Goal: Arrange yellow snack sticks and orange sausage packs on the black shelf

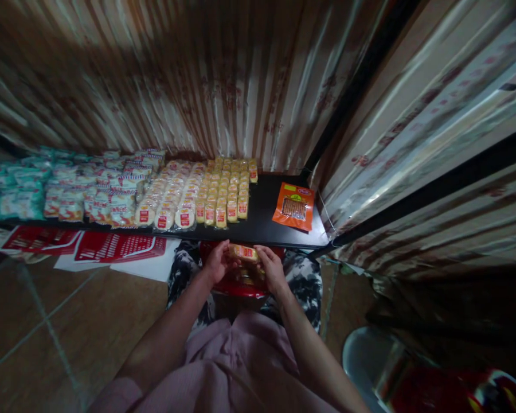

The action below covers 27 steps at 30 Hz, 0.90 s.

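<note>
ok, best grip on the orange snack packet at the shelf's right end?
Probably pinch the orange snack packet by its near edge, coming from the black shelf's front: it lies flat, that edge facing the person, nothing stacked on it.

Your single view looks out from your head, facing forward and steeply down past your shirt (241, 367), close enough that your left hand (217, 264) and right hand (272, 268) sit just below its middle, with the shelf (264, 201) crossing beyond them and the curtain (249, 86) filling the top.
</note>
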### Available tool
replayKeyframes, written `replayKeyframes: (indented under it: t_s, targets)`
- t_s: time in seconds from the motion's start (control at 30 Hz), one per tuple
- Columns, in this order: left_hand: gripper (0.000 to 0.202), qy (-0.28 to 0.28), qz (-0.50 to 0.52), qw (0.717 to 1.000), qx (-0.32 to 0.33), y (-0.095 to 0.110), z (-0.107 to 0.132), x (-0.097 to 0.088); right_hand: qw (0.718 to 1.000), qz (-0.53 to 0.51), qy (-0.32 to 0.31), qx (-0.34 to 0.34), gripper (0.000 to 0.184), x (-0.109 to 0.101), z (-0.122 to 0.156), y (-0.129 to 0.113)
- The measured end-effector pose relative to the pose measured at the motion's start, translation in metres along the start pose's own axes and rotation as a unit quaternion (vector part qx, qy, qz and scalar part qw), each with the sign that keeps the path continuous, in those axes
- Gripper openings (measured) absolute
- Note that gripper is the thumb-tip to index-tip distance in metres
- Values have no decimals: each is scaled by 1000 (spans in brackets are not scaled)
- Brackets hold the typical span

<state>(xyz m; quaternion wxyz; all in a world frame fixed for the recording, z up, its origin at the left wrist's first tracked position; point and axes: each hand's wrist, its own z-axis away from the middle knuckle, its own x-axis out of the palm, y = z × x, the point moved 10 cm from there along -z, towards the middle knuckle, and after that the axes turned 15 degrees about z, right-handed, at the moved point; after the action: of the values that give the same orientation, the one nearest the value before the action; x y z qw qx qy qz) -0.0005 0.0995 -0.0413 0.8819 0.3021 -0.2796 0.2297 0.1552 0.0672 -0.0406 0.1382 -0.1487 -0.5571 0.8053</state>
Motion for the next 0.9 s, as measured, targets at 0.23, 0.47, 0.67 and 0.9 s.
replayKeyframes:
  t_s: [0.23, 0.47, 0.67, 0.9]
  targets:
    - [14, -4, 72, 995, 66, 16, 7, 3, 1000, -1, -15, -23, 38, 6, 11, -6]
    - [10, -50, 62, 991, 108, 15, 2, 12, 998, 38, -18, -43, 41, 3, 15, -17]
    - [12, -59, 34, 988, 141, 10, 3, 24, 996, 62, -1, -62, 42, -8, 19, -31]
    - [23, -49, -40, 980, 189, 7, 1, 38, 990, 96, 29, -99, 43, -23, 12, -41]
